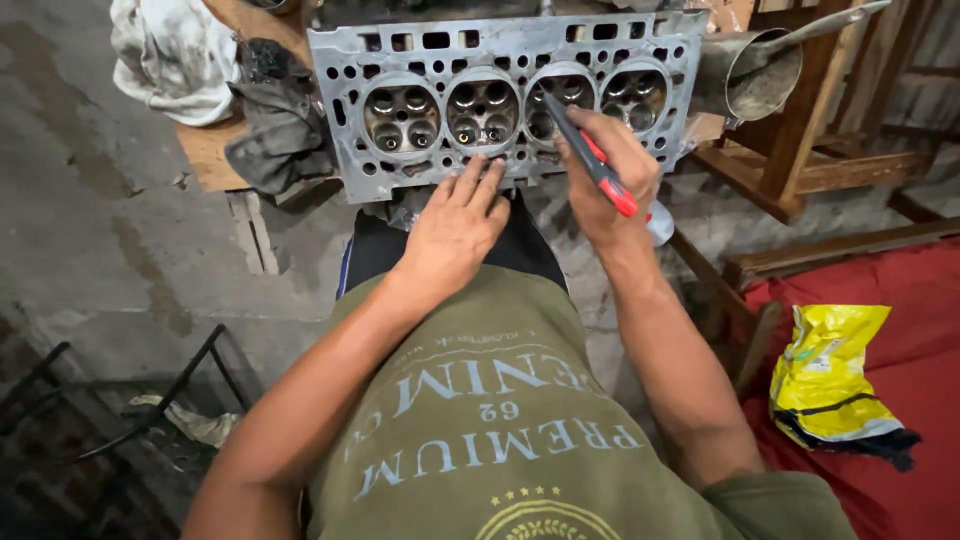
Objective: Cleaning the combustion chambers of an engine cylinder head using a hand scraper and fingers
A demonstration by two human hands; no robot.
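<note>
Your fingers (478, 180) on the left hand (455, 232) lie flat and close together. They hold nothing. Their tips press on the near edge of the gray metal engine head (500, 60), just under the second round hollow from the left. The rest of that hand rests below the edge, over your lap.

The fingers of your right hand (612, 180) are curled tight around a tool with a red and black handle (605, 177). The red end sticks out toward you, past your thumb. The dark end points up and to the left, and it reaches the third round hollow. You cannot tell what kind of tip it has, because it is too dark against the metal.

So the engine head is right in front of both hands. It leans up on a wooden bench (205, 150), with its flat face turned toward you. It has four round hollows in a row, and each hollow has small round valves inside. Little holes run all around them.

To the left of the engine head sits a dark, greasy rag (280, 140). Farther left is a dirty white cloth (170, 55). To the right of the engine head a dull metal cup with a long handle (760, 70) lies on its side. Low on your right, well away from your hands, a crumpled yellow bag (825, 375) lies on a red cloth (900, 290).
</note>
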